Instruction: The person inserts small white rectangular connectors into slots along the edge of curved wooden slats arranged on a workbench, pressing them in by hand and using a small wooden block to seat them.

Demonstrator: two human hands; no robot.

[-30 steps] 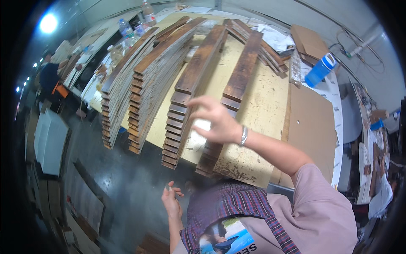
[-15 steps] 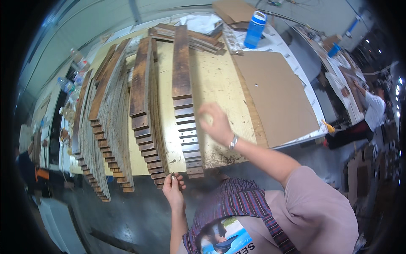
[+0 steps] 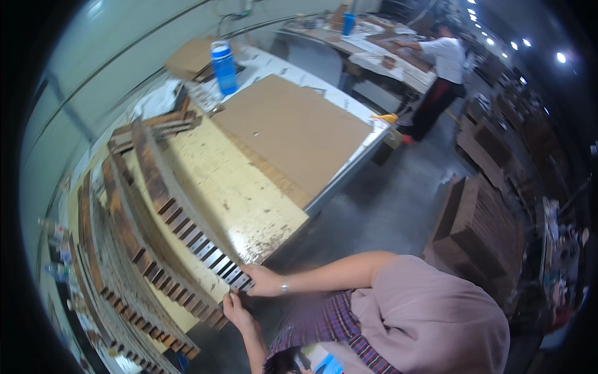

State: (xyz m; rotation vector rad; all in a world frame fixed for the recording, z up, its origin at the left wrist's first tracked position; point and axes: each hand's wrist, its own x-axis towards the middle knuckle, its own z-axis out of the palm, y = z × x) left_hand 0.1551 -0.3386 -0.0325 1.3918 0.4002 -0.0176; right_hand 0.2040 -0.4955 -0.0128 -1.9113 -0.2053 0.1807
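A stepped stack of long brown wooden boards (image 3: 151, 163) runs along the table, with pale end strips (image 3: 212, 257) that show dark holes. My right hand (image 3: 265, 280) is closed at the near end of this stack, with its fingers against the last strips and partly hidden. Just below it, my left hand (image 3: 240, 313) is pinched beside the same end. Something small and dark shows at its fingertips, too small to name. Further left lies another stepped stack of boards (image 3: 124, 215), its near end close to my left hand.
More board stacks (image 3: 93, 243) fill the table's left side. A cardboard sheet (image 3: 299, 134) covers the right part of the yellowish tabletop (image 3: 215, 168). A blue bottle (image 3: 224, 70) stands behind it. Another person (image 3: 445, 59) works at a far bench. Cardboard boxes (image 3: 479, 224) stand at right.
The view has swung to the right. My right hand has come down from above the strips to the stack's near end, beside my left hand, which stays pinched.
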